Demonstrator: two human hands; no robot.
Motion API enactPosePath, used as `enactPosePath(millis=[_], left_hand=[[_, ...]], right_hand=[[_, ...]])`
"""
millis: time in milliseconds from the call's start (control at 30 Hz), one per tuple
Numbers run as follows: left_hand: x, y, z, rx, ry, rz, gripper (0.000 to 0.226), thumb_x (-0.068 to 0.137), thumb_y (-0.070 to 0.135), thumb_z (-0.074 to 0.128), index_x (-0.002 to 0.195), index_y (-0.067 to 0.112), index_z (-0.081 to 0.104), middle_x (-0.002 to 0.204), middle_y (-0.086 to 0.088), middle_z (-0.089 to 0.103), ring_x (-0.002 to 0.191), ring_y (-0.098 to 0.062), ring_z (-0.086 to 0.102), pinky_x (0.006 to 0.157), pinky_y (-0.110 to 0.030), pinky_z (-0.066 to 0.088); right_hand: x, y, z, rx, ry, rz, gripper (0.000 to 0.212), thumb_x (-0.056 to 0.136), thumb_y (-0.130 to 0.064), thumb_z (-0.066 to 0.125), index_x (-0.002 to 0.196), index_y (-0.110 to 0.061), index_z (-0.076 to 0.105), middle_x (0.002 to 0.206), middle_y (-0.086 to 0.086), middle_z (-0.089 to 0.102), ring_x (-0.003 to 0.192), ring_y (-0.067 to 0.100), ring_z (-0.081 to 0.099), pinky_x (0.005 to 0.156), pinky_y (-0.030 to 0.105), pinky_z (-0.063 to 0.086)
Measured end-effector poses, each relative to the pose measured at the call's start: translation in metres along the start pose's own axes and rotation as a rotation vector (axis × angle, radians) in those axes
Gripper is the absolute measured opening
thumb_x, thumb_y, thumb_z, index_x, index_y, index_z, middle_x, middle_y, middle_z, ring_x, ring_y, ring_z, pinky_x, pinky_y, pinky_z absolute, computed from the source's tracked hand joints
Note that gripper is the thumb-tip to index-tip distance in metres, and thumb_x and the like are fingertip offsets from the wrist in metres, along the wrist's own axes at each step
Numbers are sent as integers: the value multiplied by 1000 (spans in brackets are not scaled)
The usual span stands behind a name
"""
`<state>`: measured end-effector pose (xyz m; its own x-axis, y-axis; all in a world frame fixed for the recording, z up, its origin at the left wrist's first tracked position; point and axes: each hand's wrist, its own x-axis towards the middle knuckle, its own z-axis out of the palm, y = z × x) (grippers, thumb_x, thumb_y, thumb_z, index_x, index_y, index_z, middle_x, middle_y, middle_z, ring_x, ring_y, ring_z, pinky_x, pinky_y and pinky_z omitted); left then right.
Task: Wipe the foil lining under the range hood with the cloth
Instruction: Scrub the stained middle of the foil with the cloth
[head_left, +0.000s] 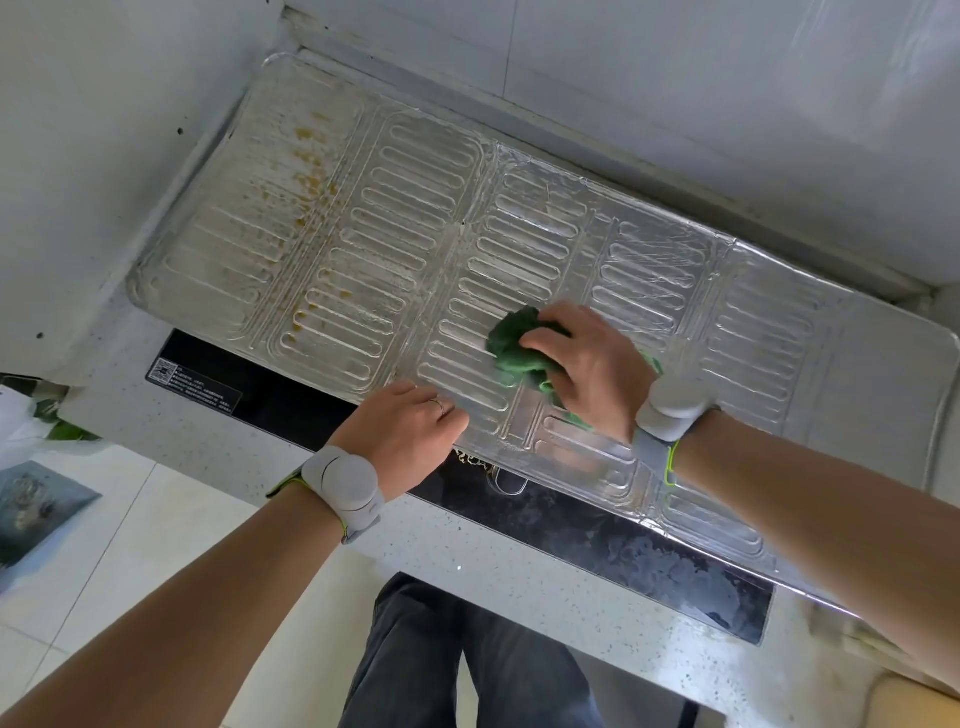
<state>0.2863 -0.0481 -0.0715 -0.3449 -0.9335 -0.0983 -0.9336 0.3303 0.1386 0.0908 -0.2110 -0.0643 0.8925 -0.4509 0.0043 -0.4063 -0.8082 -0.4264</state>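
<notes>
Head view is showing a big shiny foil (395, 249) sheet with pressed-in long bumps. It is being laid flat over a black stove (597, 540), which is set into a speckled counter (467, 566). The foil's long side is running from the far left corner to the near right edge.

The foil is being held still at its near edge by the left hand (410, 421). Its fingers are curled over that edge, but how tightly it is being gripped cannot be told. A ring is being worn on one finger.

A green cloth (519, 348) is being pressed down on the foil by the right hand (587, 364). The cloth is bunched up and the fingers are curled round it, so it is being held firmly. It is sitting near the middle of the foil, a bit toward the near side.

Brown and yellow spots (306, 182) are being seen on the far left part of the foil. These spots are lying to the left of the cloth and farther away, well apart from it. So the next wipes are probably being called for along the long side, toward the left. The left hand is nearer to the spots, but the cloth is being held by the right.

No bowls or boxes are being seen, so nothing is being held inside anything.
</notes>
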Motion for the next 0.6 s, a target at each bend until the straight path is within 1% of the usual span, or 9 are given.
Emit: enactPosePath(millis=[33,100,200,300,400,500,567,600], left_hand=[[0,0,0,-3,-2,-2,26,66,0,72,64,14,50,52,0,45,50,-21,43,53,-31,39],[0,0,0,-9,-9,-11,27,64,0,73,63,14,49,51,0,44,49,-21,43,53,-32,39],[-1,1,1,-27,-20,-14,26,65,2,73,64,14,51,51,1,45,49,-22,44,52,-32,40],[-1,0,-1,-41,-10,-19,24,67,3,73,64,13,51,50,1,45,49,-20,42,52,-31,40],[-2,-1,-2,-54,6,-26,24,69,2,71,65,13,50,51,0,45,49,-21,42,53,-31,41],[-1,0,-2,-45,1,-29,24,70,1,70,64,13,49,50,0,43,49,-20,39,52,-30,38],[0,1,-4,-41,-1,-40,24,68,-1,70,64,13,51,50,0,44,48,-21,40,51,-30,38],[0,1,-3,-38,-6,-43,23,67,-1,71,64,13,52,50,0,45,47,-21,42,52,-29,38]], right_hand=[[-1,1,0,-4,8,22,27,82,-10,68,108,-9,66,111,13,57,94,31,57,77,44,53],[-10,-10,4,-2,-10,13,25,83,-11,68,107,-11,66,112,12,57,94,30,57,77,44,52],[-32,-39,14,48,-89,-97,27,81,-5,66,107,-11,66,114,14,57,98,32,58,83,43,52],[-36,-45,15,60,-130,-150,30,80,0,63,108,-9,66,116,15,57,99,32,58,83,41,53],[-27,-28,10,39,-81,-96,27,81,-2,65,107,-10,66,114,15,58,99,32,58,82,42,54],[-19,-12,7,28,-3,33,28,81,-4,65,108,-7,65,112,16,57,94,36,57,77,47,53],[-17,-18,10,38,35,74,27,81,-7,63,108,-7,65,110,17,57,92,35,57,77,45,52],[-17,-26,14,53,42,65,26,81,-8,64,107,-7,66,110,17,57,91,34,57,78,44,52]])
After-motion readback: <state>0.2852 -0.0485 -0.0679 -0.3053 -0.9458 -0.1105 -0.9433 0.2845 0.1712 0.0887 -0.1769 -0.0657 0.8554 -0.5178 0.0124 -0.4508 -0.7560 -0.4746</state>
